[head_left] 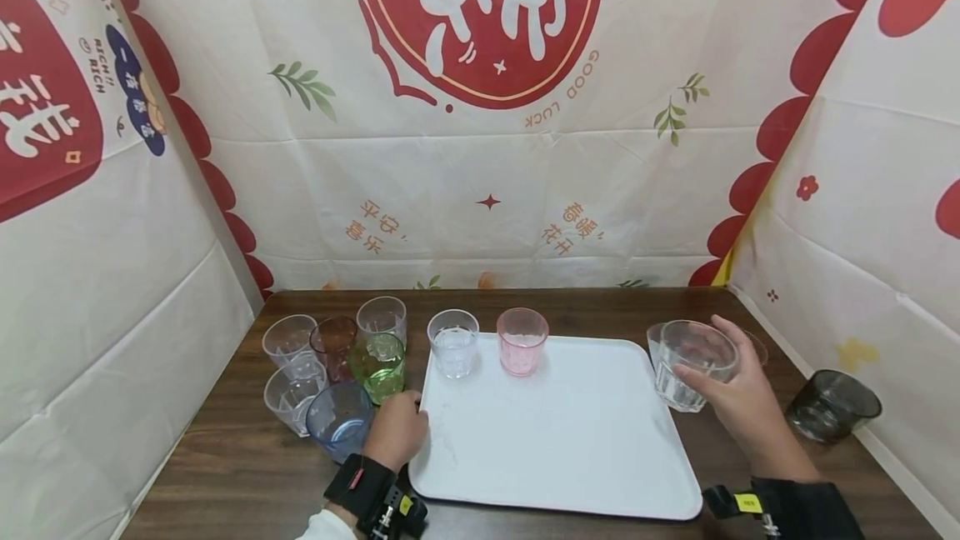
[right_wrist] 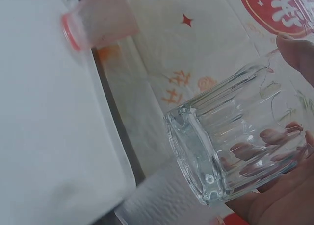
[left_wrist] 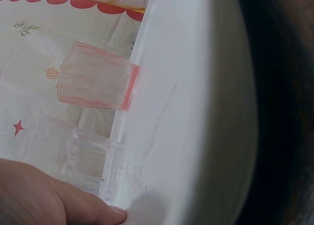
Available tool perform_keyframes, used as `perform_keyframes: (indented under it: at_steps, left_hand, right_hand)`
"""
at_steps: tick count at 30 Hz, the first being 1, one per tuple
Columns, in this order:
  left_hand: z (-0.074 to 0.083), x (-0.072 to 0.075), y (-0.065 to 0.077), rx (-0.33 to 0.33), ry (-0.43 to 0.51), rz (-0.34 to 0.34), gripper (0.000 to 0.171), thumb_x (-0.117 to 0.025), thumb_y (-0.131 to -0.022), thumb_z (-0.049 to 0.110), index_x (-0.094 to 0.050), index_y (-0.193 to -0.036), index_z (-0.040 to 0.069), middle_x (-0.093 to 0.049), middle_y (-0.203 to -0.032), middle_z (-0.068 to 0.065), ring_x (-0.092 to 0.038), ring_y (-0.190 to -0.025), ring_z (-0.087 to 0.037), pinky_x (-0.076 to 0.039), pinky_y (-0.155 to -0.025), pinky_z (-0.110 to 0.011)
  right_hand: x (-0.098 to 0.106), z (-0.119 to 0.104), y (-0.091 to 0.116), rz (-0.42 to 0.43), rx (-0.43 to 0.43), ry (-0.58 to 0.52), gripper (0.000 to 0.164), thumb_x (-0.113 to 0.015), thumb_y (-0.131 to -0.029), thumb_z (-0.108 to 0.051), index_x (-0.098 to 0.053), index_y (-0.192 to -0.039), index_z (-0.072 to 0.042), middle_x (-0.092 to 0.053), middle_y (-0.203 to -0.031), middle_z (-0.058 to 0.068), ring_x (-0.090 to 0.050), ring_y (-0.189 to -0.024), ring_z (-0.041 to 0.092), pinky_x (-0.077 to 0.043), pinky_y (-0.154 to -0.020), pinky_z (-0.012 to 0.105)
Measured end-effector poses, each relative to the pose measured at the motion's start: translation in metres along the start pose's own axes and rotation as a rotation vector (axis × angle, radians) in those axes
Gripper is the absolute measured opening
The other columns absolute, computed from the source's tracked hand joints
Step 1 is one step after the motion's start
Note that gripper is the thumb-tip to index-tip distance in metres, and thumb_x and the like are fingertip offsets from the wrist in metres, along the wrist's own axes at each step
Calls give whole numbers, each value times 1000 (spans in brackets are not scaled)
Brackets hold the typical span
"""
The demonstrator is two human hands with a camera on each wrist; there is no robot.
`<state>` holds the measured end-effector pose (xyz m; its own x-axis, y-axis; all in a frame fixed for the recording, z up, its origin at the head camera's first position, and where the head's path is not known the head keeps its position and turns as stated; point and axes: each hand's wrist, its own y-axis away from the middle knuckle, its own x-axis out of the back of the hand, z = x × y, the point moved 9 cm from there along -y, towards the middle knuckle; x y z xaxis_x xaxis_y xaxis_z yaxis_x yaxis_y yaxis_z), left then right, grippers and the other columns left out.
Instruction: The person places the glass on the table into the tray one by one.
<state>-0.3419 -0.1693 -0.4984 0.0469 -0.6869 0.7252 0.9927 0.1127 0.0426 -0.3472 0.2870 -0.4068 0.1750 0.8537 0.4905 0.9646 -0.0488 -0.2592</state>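
The right hand [head_left: 741,394] grips a clear glass [head_left: 686,363]; the left hand [head_left: 397,430] pinches the white tray [head_left: 555,440] at its left edge. A pink tumbler [head_left: 522,348] stands on its far side.

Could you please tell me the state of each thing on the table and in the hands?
White tray: on the table, left edge gripped by the left hand.
Clear glass on tray: upright, looks empty.
Pink glass: upright, looks empty.
Held glass: in the right hand, looks empty.
Green glass: upright.
Blue glass: upright.
Brown glass: partly hidden.
Three clear glasses at left: upright.
Dark glass: right of the tray.
Glass beyond held one: mostly hidden.
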Motion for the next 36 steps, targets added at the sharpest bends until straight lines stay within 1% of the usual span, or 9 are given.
perform_keyframes:
  at_steps: [2, 4, 5, 7, 12, 16, 20, 28, 36]
  left_hand:
    - [0, 0, 0, -18, -4, 7, 22, -58, -92, 1, -71, -109, -5, -72, -92, -13, -66, -80, -21, -56, -67, -40]
    - [1, 0, 0, -39, -6, 14, 20, -58, -92, 0, -72, -105, -4, -72, -89, -12, -65, -77, -20, -55, -64, -39]
    - [2, 1, 0, -48, -8, 19, 19, -58, -91, 0, -72, -104, -4, -72, -88, -12, -65, -76, -20, -54, -63, -38]
    - [1, 1, 0, -51, -9, 22, 18, -59, -91, 0, -72, -103, -3, -72, -87, -11, -65, -75, -19, -54, -63, -37]
    - [0, 0, 0, -33, -8, 12, 18, -59, -92, 1, -72, -104, -3, -72, -88, -11, -65, -76, -20, -54, -64, -38]
    - [-1, 0, -1, -23, -11, 7, 20, -59, -93, 2, -72, -107, -3, -72, -90, -12, -66, -78, -21, -55, -65, -38]
    - [-1, 0, -2, -22, -14, 11, 20, -59, -93, 1, -72, -108, -4, -72, -91, -12, -67, -79, -21, -55, -66, -39]
    - [-1, -1, -1, -23, -9, 9, 19, -59, -92, 1, -72, -106, -4, -72, -90, -12, -66, -78, -21, -55, -65, -39]
    - [0, 1, -1, -28, -11, 17, 19, -59, -92, 1, -72, -105, -3, -72, -88, -12, -66, -77, -21, -54, -64, -39]
  right_hand:
    - [-10, 0, -3, -26, -24, -9, 99, -74, -93, -29, -3, -162, -24, -37, -156, 16, -49, -126, 10, -55, -90, 29]
    - [-20, 1, -5, -47, -42, -23, 101, -75, -92, -33, -2, -162, -28, -36, -157, 16, -47, -131, 25, -54, -94, 44]
    - [-25, 1, -7, -55, -44, -32, 101, -75, -92, -33, -2, -162, -28, -36, -158, 16, -46, -132, 31, -53, -94, 49]
    - [-36, -1, -10, -71, -27, -74, 102, -76, -91, -31, -3, -162, -28, -36, -158, 17, -45, -134, 39, -53, -93, 46]
    - [-60, -4, -17, -107, 25, -136, 102, -78, -91, -24, -5, -162, -22, -37, -157, 18, -45, -135, 40, -52, -86, 18]
    - [-77, -1, -23, -144, -6, -135, 105, -78, -90, -29, -2, -162, -22, -35, -159, 16, -42, -139, 39, -52, -97, 37]
    - [-93, 5, -30, -177, -53, -135, 110, -81, -86, -36, -2, -162, -21, -33, -161, 16, -39, -142, 41, -43, -103, 59]
    - [-123, 17, -43, -226, -77, -152, 112, -84, -83, -37, -5, -162, -20, -34, -160, 16, -38, -142, 42, -45, -102, 61]
    - [-137, 17, -55, -234, -59, -145, 110, -84, -84, -31, -7, -162, -18, -36, -159, 17, -38, -143, 39, -42, -106, 59]
